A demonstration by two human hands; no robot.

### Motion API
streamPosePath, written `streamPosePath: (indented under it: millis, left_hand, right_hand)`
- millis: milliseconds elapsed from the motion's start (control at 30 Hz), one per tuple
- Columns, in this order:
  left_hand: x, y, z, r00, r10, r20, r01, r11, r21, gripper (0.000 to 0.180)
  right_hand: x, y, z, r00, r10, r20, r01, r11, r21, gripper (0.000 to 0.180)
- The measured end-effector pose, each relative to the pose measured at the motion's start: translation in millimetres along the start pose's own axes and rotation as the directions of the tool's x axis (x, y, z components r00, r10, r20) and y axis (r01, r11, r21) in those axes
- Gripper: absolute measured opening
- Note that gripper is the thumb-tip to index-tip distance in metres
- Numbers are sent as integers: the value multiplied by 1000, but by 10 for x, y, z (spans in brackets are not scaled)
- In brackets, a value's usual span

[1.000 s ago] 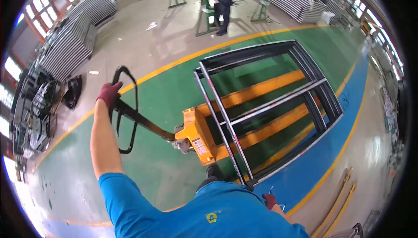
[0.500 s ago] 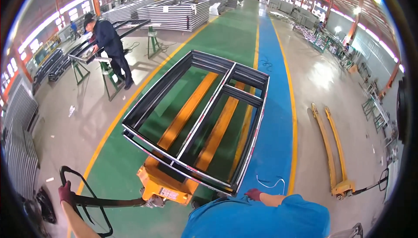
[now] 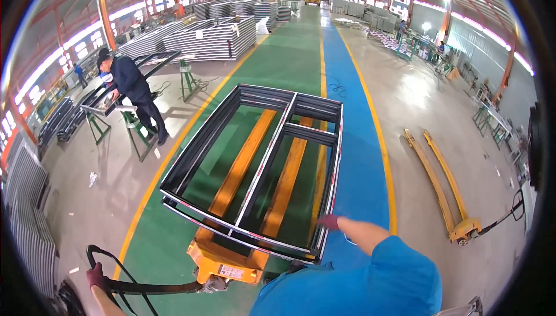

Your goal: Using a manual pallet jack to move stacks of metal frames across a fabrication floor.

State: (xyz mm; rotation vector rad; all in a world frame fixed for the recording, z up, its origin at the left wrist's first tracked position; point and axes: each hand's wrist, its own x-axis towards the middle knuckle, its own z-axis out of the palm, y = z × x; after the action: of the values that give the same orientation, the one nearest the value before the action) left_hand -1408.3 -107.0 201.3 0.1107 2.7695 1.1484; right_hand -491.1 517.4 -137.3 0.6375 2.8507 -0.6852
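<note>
At the lower left, my left hand (image 3: pixel 97 275), in a dark red glove, is closed around the black looped handle (image 3: pixel 124 286) of a yellow pallet jack (image 3: pixel 223 261). Across the jack's two forks (image 3: pixel 246 160) lies a stack of black rectangular frames (image 3: pixel 202 219) with pale edges and inner crossbars. My right hand (image 3: pixel 330 221), gloved the same way, is at the near right side of the stack, over its rim. It is small and blurred there, so whether its fingers grip the rim cannot be made out.
A second yellow pallet jack (image 3: pixel 446 183) stands on the grey floor at right. On the left, a person in dark clothes (image 3: pixel 136 90) bends over frames on green trestles (image 3: pixel 136 136). Striped panel stacks (image 3: pixel 208 41) stand behind. Green and blue lanes with yellow lines run ahead.
My right arm has stretched forward, bringing the hand from beside the near corner up to the stack's right side. The left hand keeps its hold on the handle. The whole view has shifted slightly.
</note>
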Motion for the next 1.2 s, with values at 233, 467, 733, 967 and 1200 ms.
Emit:
streamPosePath:
  millis: [233, 467, 733, 967, 1200]
  left_hand:
    - [-21, 187, 107, 1000, -10, -19, 11, 999, 49, 46]
    - [-92, 125, -96, 1000, 18, -18, -16, 998, 67, 44]
    - [-11, 118, 35, 999, -36, 36, 41, 984, -175, 40]
    - [190, -87, -68, 998, -56, -11, 56, 998, -18, 39]
    - [-265, 291, -33, 995, -45, 90, 49, 998, -47, 52]
  right_hand:
    - [1094, -486, -3698, 674, 639, -370, -503, 765, 403, 79]
    - [1300, -1472, -6266, 507, 457, -731, -521, 838, 162, 83]
    - [1253, -1742, -7078, 403, 475, -782, -586, 791, 178, 104]
    - [1344, -1936, -7085, 461, 475, -750, -587, 797, 144, 108]
    - [1008, -1317, -7052, 406, 217, -888, -255, 960, 118, 94]
